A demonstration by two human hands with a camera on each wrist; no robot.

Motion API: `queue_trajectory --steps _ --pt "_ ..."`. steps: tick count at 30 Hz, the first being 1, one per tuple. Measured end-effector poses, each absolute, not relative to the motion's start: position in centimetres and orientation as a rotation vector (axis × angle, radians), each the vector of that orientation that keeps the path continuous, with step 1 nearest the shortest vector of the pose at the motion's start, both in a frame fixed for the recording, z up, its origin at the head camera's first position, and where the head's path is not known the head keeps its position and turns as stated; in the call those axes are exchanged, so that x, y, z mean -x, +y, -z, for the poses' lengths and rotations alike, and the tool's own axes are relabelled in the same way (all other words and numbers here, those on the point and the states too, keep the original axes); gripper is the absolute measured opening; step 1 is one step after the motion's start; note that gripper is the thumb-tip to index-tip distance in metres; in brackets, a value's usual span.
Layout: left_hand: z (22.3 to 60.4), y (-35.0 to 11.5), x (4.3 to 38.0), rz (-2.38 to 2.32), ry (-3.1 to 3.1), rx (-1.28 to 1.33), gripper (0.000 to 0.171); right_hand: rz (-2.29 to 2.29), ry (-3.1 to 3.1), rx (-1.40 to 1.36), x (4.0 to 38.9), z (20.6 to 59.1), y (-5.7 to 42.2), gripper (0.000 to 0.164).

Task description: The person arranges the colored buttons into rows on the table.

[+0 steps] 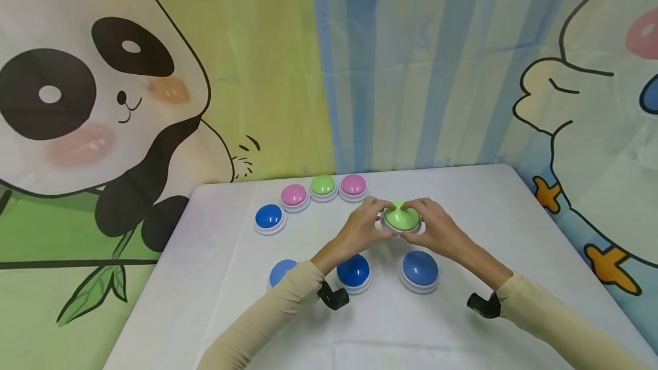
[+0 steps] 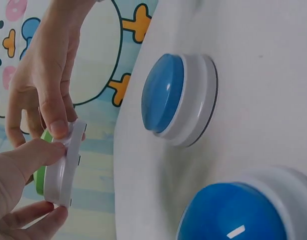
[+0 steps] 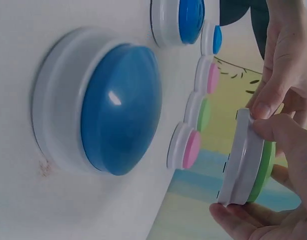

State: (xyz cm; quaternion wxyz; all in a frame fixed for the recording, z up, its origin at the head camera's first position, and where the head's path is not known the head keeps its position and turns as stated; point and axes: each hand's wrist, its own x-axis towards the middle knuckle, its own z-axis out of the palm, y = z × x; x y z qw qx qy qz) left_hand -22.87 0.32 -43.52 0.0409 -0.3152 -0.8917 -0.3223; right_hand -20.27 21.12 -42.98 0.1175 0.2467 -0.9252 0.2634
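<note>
A push button with a green dome and white base (image 1: 402,220) is raised above the table between both hands. My left hand (image 1: 361,227) grips it from the left, thumb on the side of the white base. From the right, my right hand (image 1: 436,228) holds the same button, its thumb also on the base. Small dark feet show on the underside of the base (image 3: 237,157) in the right wrist view. Closer to me stand three blue buttons: one on the right (image 1: 420,268), one in the middle (image 1: 353,270), and one on the left (image 1: 283,271), partly covered by my left sleeve.
Along the far left of the white table (image 1: 462,193), a curved row holds a blue button (image 1: 269,217), a pink one (image 1: 294,195), a green one (image 1: 323,185) and another pink one (image 1: 353,185). A cartoon-printed curtain (image 1: 267,73) hangs behind the table.
</note>
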Motion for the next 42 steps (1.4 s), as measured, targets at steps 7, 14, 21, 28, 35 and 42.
queue_trajectory --steps 7,14,21,28,35,42 --pt "43.6 0.5 21.7 0.978 -2.746 1.010 0.052 -0.751 -2.688 -0.766 18.8 42.7 21.4 0.055" --pt "43.3 3.4 21.7 0.921 -2.698 1.103 0.053 -0.716 -2.671 -0.748 18.0 42.2 24.2 0.056" --pt "42.9 7.0 22.1 0.862 -2.673 1.193 0.054 -0.724 -2.659 -0.677 17.4 42.1 27.4 0.059" --pt "43.0 9.7 22.7 0.819 -2.731 1.243 0.056 -0.719 -2.684 -0.630 17.2 42.3 29.7 0.060" --pt "43.1 11.0 21.1 0.756 -2.801 1.288 0.057 -0.759 -2.794 -0.626 15.7 42.3 31.1 0.060" --pt "43.1 11.7 19.1 0.679 -2.796 1.358 0.055 -0.813 -2.862 -0.624 14.0 42.5 32.2 0.060"
